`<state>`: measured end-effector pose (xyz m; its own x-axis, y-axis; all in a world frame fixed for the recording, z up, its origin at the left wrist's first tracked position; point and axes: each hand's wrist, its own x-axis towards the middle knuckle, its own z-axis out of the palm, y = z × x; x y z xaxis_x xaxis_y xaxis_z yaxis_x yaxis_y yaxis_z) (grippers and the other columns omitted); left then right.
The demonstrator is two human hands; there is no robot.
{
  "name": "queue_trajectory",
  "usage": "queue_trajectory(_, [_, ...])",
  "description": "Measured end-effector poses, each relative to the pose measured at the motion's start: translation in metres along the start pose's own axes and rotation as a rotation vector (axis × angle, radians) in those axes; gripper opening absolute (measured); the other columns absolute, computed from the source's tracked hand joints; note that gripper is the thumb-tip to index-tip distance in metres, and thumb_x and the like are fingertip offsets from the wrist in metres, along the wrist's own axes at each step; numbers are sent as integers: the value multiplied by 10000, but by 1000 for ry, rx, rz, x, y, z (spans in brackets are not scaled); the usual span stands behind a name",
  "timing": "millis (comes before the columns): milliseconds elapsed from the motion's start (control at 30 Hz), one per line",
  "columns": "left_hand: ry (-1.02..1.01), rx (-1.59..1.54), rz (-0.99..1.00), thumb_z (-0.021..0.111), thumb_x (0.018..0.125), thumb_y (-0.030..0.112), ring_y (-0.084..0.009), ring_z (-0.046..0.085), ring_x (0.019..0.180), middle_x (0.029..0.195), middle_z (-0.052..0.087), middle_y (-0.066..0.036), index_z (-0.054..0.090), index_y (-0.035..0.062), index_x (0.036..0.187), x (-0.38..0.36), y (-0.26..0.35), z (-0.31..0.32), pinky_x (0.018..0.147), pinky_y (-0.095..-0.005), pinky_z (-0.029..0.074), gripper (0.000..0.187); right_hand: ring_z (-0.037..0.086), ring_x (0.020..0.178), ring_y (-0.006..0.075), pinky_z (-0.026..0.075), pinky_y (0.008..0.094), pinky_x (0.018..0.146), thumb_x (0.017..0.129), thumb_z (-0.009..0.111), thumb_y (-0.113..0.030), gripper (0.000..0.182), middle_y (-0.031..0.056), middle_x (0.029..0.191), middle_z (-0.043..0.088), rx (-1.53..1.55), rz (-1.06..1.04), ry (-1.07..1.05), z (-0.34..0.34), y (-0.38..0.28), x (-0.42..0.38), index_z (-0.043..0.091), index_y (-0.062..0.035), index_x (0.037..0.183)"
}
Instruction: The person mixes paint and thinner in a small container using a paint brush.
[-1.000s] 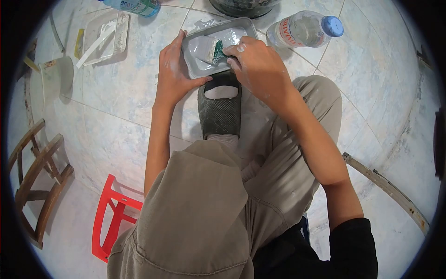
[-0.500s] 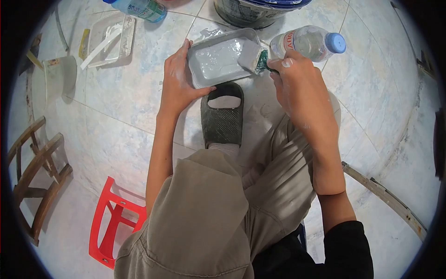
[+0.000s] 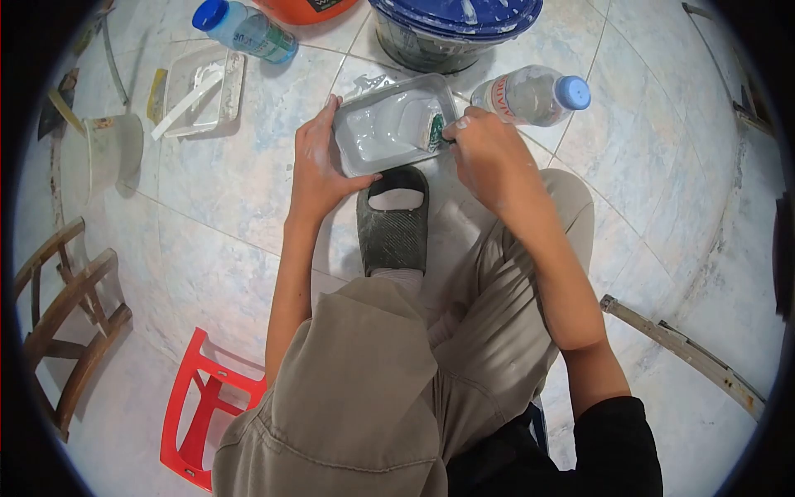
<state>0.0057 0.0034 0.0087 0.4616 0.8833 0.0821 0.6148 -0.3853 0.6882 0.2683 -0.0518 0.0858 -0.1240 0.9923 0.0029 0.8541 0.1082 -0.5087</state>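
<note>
A small grey tray [image 3: 352, 164] with white paint in it sits on the tiled floor in front of my sandalled foot [image 3: 393, 219]. My left hand [image 3: 319, 161] grips the tray's left edge. My right hand [image 3: 484, 153] holds a paintbrush [image 3: 436, 131] with a green ferrule, its paint-laden bristles resting against the tray's right side.
A clear water bottle with a blue cap [image 3: 530, 95] lies right of the tray. A blue-lidded paint bucket [image 3: 451, 25] stands behind it. A second tray with a stick [image 3: 199, 91], another bottle [image 3: 244, 29], a red stool [image 3: 199, 398] and a wooden frame [image 3: 66, 306] are to the left.
My right hand lifted the brush out over the tray's right rim, then brought it back down against the tray's right side. The view tilted up, showing more of the bucket.
</note>
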Motion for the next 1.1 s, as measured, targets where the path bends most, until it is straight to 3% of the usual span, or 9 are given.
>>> queue_trajectory(233, [-8,-12,-29,959,486,321,-347,491,1346,1522,549,-141,375,44,1605,0,5,-3,1174,-440,379,1292,686,881,482,564,522,767,869,564,25,124,285,1003,667,40,25,-63,13,-4,1,680,42,907])
queue_trajectory(333, [1,-37,-47,955,478,310,-350,496,1331,1516,552,-144,381,48,1603,0,6,-4,1169,-438,381,1290,669,919,432,543,501,814,781,678,41,209,234,952,672,0,74,-110,16,-6,4,752,26,975])
queue_trajectory(533, [-6,-43,-47,954,470,300,-349,498,1322,1514,553,-140,417,51,1581,1,6,-6,1166,-436,384,1259,671,957,435,547,487,854,810,706,14,207,232,1025,693,71,80,-164,15,2,8,759,17,1010])
queue_trajectory(633, [-12,-31,-45,956,471,299,-347,495,1326,1514,552,-135,427,56,1574,0,7,-7,1163,-438,388,1247,674,996,456,543,517,879,834,580,21,195,269,1056,683,101,116,-190,15,4,8,715,27,975])
queue_trajectory(1100, [-2,-25,-32,966,481,341,-357,502,1324,1506,546,-157,423,65,1578,0,4,-3,1154,-449,395,1255,666,1069,410,531,485,945,805,728,-64,294,232,1095,705,193,85,-151,17,7,4,741,2,1091])
